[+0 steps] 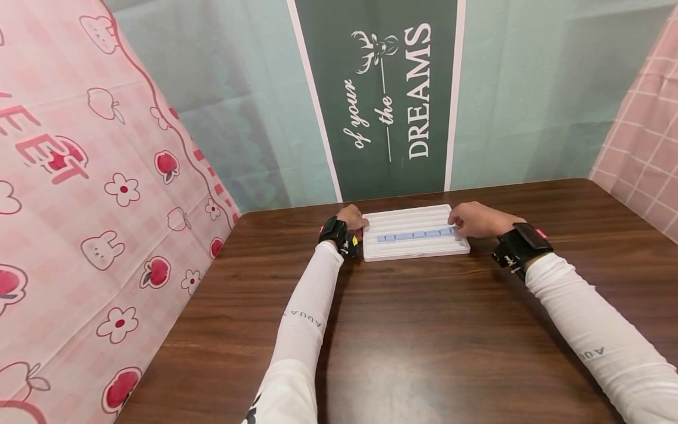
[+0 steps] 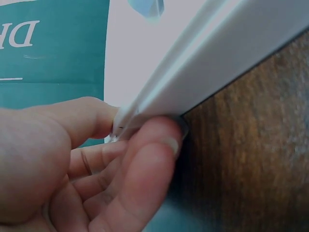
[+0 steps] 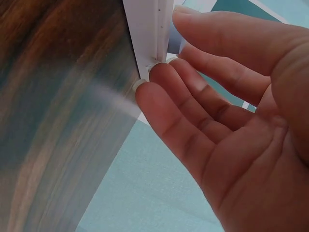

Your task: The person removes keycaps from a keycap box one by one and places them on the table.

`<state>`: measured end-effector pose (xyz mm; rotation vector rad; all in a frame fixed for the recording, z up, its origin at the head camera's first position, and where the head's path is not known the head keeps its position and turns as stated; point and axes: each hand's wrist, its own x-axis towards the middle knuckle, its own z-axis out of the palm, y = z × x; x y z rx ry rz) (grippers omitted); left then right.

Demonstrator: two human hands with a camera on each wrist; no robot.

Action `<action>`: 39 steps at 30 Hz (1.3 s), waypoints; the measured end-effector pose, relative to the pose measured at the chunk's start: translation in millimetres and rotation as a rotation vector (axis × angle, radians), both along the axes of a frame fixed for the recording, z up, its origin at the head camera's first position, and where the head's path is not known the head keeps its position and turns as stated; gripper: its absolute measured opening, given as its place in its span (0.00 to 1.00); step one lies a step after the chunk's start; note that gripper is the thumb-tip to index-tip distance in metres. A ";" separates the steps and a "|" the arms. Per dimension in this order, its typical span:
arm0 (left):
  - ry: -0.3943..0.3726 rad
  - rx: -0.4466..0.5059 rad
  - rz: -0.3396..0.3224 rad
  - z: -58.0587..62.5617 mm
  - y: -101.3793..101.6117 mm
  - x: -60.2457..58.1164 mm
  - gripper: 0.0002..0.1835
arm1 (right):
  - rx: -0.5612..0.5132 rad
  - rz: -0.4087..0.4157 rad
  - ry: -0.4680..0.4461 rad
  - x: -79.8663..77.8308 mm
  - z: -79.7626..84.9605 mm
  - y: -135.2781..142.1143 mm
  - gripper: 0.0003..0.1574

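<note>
A shallow white ridged tray [image 1: 416,257] lies on the brown table. Along one of its grooves runs a row of several small light-blue blocks [image 1: 418,234]. My left hand [image 1: 352,217] holds the tray's left edge, thumb above and fingers at the side, as the left wrist view shows. At the right end of the row is my right hand [image 1: 479,219]. Its thumb and index finger pinch a blue block [image 3: 175,39], which they partly cover. The other fingertips [image 3: 159,72] of that hand touch or nearly touch the tray's right side.
Wood-grain table [image 1: 402,330] surrounds the tray. Behind it hangs a green cloth [image 1: 392,171] with white lettering. A pink printed cloth [image 1: 122,259] hangs at the left, and a pink checked cloth [image 1: 643,129] at the right.
</note>
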<state>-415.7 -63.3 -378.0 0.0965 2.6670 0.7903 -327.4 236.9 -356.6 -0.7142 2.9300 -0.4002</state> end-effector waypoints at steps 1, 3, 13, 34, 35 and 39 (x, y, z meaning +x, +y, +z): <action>0.006 -0.007 -0.001 0.3 0.3 0.4 0.13 | 0.006 0.001 0.002 -0.5 -0.8 -0.3 0.18; 0.018 -0.015 -0.004 0.9 0.6 1.4 0.14 | 0.015 -0.001 0.004 -0.9 -1.8 -1.2 0.18; 0.041 -0.009 -0.025 3.9 -3.2 3.2 0.15 | 0.029 -0.015 0.012 -2.2 -3.2 -5.4 0.17; 0.025 0.033 -0.011 -0.1 -4.0 3.2 0.15 | 0.059 -0.010 0.039 -3.3 -6.0 -7.5 0.09; 0.027 0.031 -0.013 0.1 -3.9 3.4 0.15 | 0.058 -0.010 0.040 -2.8 -5.7 -7.6 0.09; 0.034 0.029 -0.022 1.4 -2.8 4.5 0.16 | 0.053 -0.012 0.043 -1.4 -5.1 -6.4 0.08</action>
